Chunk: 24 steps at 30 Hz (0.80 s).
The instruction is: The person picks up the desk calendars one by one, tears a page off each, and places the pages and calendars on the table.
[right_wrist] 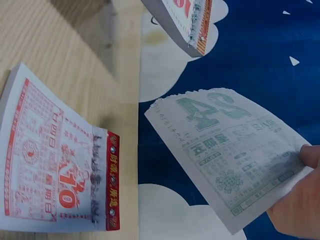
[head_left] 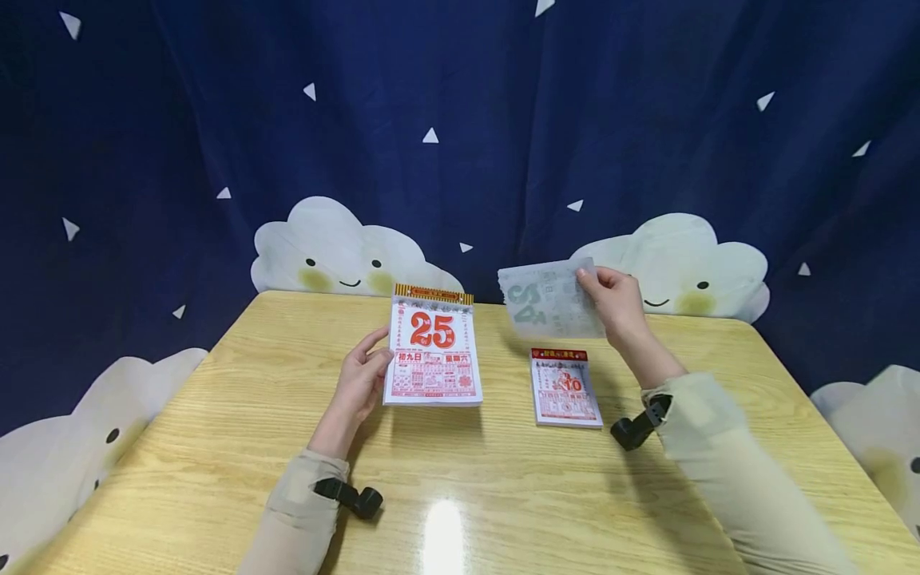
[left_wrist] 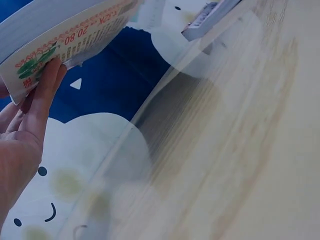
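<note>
My left hand (head_left: 359,375) grips the left edge of a thick tear-off calendar (head_left: 434,371), thumb in front and fingers behind. Its top page reads a red 25 under a gold and red header strip, and it is held up off the table. Red print and a green drawing show on its back cover (left_wrist: 95,32) in the left wrist view. Between thumb and fingers, my right hand (head_left: 624,305) pinches a loose calendar page (head_left: 549,307), raised to the right. That thin sheet carries a green 24 and has one ragged edge (right_wrist: 187,93).
A smaller tear-off calendar (head_left: 566,399) with a red header and a red 10 lies on the wooden table (head_left: 446,471), below the loose page. Behind the table's far edge hangs a dark blue curtain (head_left: 474,192) with white clouds and triangles.
</note>
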### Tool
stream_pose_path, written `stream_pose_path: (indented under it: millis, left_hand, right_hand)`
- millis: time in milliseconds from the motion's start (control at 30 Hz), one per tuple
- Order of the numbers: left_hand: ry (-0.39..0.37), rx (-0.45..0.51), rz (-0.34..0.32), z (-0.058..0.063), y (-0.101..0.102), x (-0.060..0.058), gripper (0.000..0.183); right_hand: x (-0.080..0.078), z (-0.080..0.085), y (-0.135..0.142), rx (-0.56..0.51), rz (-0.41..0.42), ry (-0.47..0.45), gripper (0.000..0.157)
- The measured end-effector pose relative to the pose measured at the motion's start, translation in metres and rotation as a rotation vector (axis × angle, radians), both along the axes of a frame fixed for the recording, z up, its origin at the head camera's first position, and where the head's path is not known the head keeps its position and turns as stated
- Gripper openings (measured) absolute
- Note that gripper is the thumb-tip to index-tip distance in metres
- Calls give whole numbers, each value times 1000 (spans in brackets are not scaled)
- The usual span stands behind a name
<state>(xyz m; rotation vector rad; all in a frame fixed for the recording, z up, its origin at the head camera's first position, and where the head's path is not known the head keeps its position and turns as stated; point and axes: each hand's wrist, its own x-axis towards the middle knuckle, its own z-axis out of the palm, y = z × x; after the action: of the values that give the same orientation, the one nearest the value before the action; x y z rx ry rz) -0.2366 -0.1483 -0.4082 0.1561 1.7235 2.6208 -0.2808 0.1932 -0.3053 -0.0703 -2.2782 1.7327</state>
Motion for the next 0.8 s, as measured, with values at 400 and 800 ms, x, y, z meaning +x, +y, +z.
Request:
stream_pose_path:
  millis: [400,800]
  left_hand:
    - [-50,-56,-3,-5,-13,1,47]
    - [-98,-123,-11,-8,-27,1,49]
  right_hand:
    - [-6,-8,-22,236,113,-1,31]
    - [-3,-28,-49,519,160,231,25]
